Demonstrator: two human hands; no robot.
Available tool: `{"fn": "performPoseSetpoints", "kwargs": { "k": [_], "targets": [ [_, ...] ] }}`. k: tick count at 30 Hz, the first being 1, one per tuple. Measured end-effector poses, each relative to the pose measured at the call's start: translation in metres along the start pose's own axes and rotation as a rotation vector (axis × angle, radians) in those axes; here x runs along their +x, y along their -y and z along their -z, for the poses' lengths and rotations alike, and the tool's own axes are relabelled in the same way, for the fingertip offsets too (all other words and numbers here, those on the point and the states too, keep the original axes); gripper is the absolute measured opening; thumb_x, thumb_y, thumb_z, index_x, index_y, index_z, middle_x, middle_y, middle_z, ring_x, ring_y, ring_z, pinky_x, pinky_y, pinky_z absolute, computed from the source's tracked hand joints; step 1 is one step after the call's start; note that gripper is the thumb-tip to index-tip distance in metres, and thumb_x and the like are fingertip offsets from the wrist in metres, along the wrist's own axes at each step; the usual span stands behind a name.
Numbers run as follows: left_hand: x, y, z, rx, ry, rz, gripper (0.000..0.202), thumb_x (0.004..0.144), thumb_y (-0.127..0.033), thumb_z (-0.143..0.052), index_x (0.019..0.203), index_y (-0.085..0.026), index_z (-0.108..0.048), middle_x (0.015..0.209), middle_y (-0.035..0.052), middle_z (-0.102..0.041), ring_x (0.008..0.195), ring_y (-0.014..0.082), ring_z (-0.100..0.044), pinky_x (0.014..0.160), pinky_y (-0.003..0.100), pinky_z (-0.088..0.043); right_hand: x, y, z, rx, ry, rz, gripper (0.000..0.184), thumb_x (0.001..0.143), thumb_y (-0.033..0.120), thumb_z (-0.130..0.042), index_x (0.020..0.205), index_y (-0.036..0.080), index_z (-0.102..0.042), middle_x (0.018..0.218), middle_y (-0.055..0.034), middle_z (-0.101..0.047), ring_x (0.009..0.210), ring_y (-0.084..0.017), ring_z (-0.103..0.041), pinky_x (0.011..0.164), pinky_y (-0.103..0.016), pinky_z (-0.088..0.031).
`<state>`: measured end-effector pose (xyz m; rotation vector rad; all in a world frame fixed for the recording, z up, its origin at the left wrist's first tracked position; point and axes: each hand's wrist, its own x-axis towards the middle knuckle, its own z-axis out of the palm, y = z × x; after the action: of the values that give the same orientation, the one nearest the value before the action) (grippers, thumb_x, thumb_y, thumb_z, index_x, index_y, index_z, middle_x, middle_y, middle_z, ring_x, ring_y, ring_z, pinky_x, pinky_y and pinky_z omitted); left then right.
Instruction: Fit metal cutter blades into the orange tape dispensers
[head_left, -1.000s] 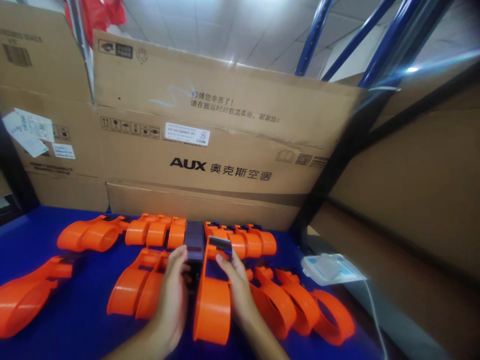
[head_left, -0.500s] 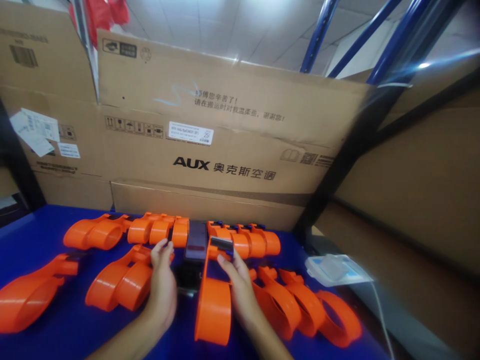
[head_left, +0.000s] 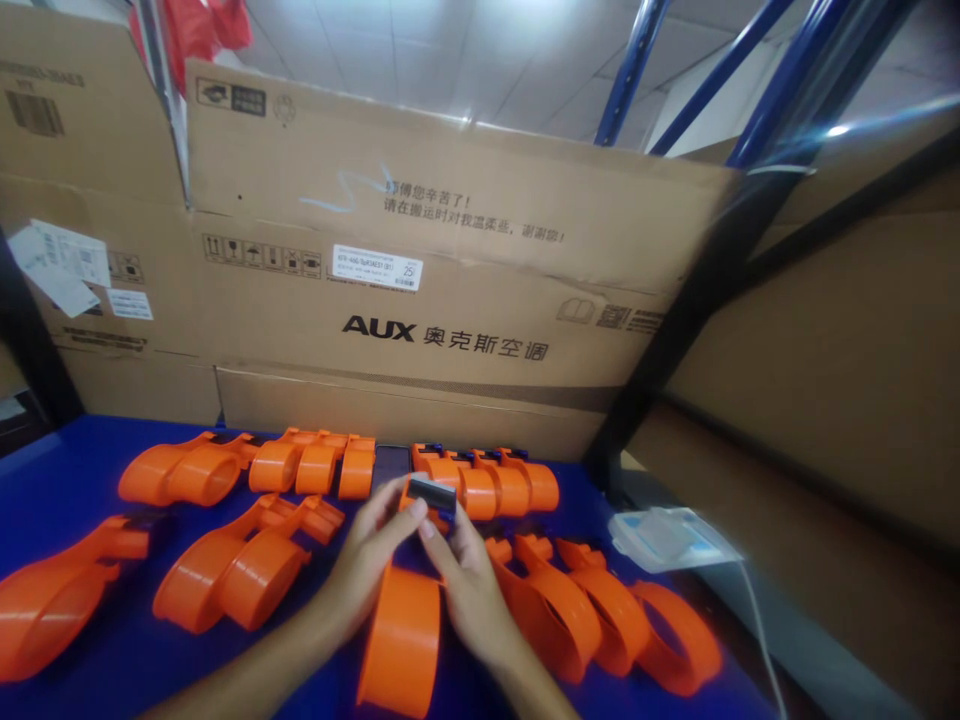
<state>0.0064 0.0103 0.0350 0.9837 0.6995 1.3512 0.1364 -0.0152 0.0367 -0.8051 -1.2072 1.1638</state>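
Observation:
In the head view, an orange tape dispenser (head_left: 400, 640) hangs between my hands, its wide ring at the bottom and its dark-edged head (head_left: 432, 494) at the top. My left hand (head_left: 369, 545) is closed on the left side of that head, with the thumb across its front. From the other side my right hand (head_left: 463, 570) grips the same dispenser, thumb near the other thumb. My palms and fingers hide part of the neck. Behind the hands, a dark flat object (head_left: 393, 460) lies partly covered.
Several more orange tape dispensers (head_left: 266, 580) lie in rows on the blue surface (head_left: 300, 690), left and right of my hands. A cardboard sheet (head_left: 285, 330) stands behind. At the right are a clear plastic-covered pack (head_left: 675, 538), a white cable (head_left: 759, 620) and a dark rack post (head_left: 660, 350).
My left hand has moved right and taken hold of the dispenser's head. The dispenser and my right hand have shifted slightly left and lower.

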Motion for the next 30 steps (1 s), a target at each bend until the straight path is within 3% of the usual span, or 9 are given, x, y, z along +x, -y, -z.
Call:
{"fn": "performPoseSetpoints", "kwargs": {
  "k": [3,6,8,10,12,17,20,24,30],
  "targets": [
    [0.004,0.0,0.004,-0.012,0.035,0.022,0.038,0.073,-0.04,-0.081,0.103,-0.017,-0.077,0.106,0.0108,-0.076,0.106,0.0316,-0.067,0.093,0.038,-0.05,0.0,0.0,-0.005,-0.044,0.008,0.005,0.036,0.089,0.036,-0.071,0.123,0.026,-0.066,0.131,-0.005,-0.067,0.131,-0.025,-0.055,0.113,-0.041,-0.04],
    [0.003,0.002,0.013,-0.022,-0.029,0.024,0.041,0.071,-0.04,-0.084,0.103,-0.017,-0.076,0.104,0.0102,-0.077,0.102,0.0305,-0.068,0.089,0.036,-0.051,0.0,-0.004,-0.006,-0.029,0.012,-0.002,0.042,0.086,0.036,-0.075,0.125,0.026,-0.063,0.118,-0.0046,-0.071,0.116,-0.022,-0.064,0.104,-0.036,-0.048],
    [0.0,0.002,0.017,-0.025,-0.109,-0.022,0.041,0.071,-0.039,-0.084,0.104,-0.017,-0.076,0.1,0.0083,-0.076,0.098,0.0281,-0.069,0.086,0.034,-0.052,-0.001,-0.007,-0.005,-0.009,-0.012,-0.04,0.045,0.084,0.039,-0.077,0.123,0.025,-0.061,0.09,-0.0003,-0.073,0.084,-0.017,-0.07,0.08,-0.029,-0.057],
    [-0.002,0.0,0.02,-0.017,-0.162,-0.072,0.04,0.073,-0.04,-0.083,0.106,-0.018,-0.075,0.095,0.0065,-0.076,0.093,0.0255,-0.069,0.083,0.032,-0.052,-0.002,-0.007,-0.003,-0.015,-0.031,-0.093,0.038,0.083,0.045,-0.077,0.111,0.023,-0.063,0.066,0.0054,-0.064,0.053,-0.012,-0.06,0.054,-0.023,-0.053],
    [-0.003,-0.001,0.021,-0.017,-0.166,-0.092,0.041,0.075,-0.04,-0.082,0.109,-0.018,-0.073,0.094,0.0062,-0.075,0.09,0.0245,-0.069,0.081,0.031,-0.052,-0.003,-0.007,-0.001,-0.041,-0.023,-0.122,0.033,0.083,0.05,-0.076,0.094,0.021,-0.063,0.055,0.0072,-0.057,0.042,-0.01,-0.053,0.044,-0.021,-0.048],
    [-0.005,-0.003,0.018,-0.02,-0.119,-0.09,0.041,0.077,-0.04,-0.08,0.11,-0.017,-0.073,0.103,0.0094,-0.076,0.099,0.0274,-0.069,0.084,0.032,-0.053,-0.002,-0.006,-0.002,-0.078,-0.02,-0.101,0.034,0.083,0.05,-0.075,0.083,0.02,-0.061,0.054,0.0071,-0.055,0.04,-0.01,-0.052,0.041,-0.021,-0.046],
    [-0.007,-0.003,0.016,-0.011,-0.113,-0.08,0.04,0.075,-0.04,-0.082,0.106,-0.017,-0.074,0.098,0.0091,-0.077,0.096,0.0287,-0.07,0.082,0.033,-0.055,-0.001,-0.006,-0.002,-0.102,-0.02,-0.081,0.032,0.084,0.047,-0.073,0.078,0.02,-0.059,0.052,0.0082,-0.051,0.04,-0.008,-0.048,0.042,-0.019,-0.043],
    [-0.01,-0.002,0.014,0.008,-0.092,-0.059,0.04,0.071,-0.04,-0.084,0.102,-0.016,-0.076,0.086,0.0072,-0.076,0.084,0.0276,-0.071,0.075,0.033,-0.056,-0.001,-0.007,0.0,-0.155,-0.028,-0.064,0.024,0.083,0.036,-0.068,0.071,0.02,-0.055,0.051,0.0089,-0.047,0.041,-0.007,-0.044,0.042,-0.018,-0.039],
    [-0.008,0.001,0.015,0.046,-0.082,-0.06,0.039,0.069,-0.04,-0.085,0.098,-0.016,-0.078,0.086,0.0072,-0.076,0.079,0.026,-0.07,0.074,0.033,-0.054,-0.004,-0.004,0.002,-0.265,-0.042,-0.053,0.013,0.076,0.017,-0.056,0.065,0.021,-0.05,0.052,0.0088,-0.045,0.041,-0.008,-0.043,0.042,-0.018,-0.036]
  ]
}}
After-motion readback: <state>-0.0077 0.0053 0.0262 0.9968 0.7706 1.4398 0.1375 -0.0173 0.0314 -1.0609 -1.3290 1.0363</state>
